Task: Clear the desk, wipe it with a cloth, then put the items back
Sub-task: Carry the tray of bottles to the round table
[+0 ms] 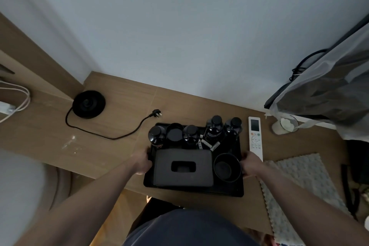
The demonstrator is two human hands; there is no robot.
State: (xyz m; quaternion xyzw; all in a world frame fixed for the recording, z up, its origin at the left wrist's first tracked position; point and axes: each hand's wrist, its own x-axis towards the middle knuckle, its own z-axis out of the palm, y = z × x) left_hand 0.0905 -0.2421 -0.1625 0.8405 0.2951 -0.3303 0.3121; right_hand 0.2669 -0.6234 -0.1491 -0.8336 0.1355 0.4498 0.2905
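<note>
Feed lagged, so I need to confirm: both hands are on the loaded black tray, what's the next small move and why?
Probably lift it level and slowly: left hand and right hand grip the tray by its sides, and upright bottles and a cup could tip.

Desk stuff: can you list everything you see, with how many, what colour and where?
tray: one, black, desk's near edge
bottles: four, dark, back of tray
cups: two, black, on tray
tissue box: one, black, front of tray
sachets: a few, white, mid tray
kettle base: one, black, left, unplugged
remote: one, white, right of tray
glass: one, clear, far right
mat: one, pale, right
left hand: grips tray's left rim
right hand: grips tray's right rim
</note>
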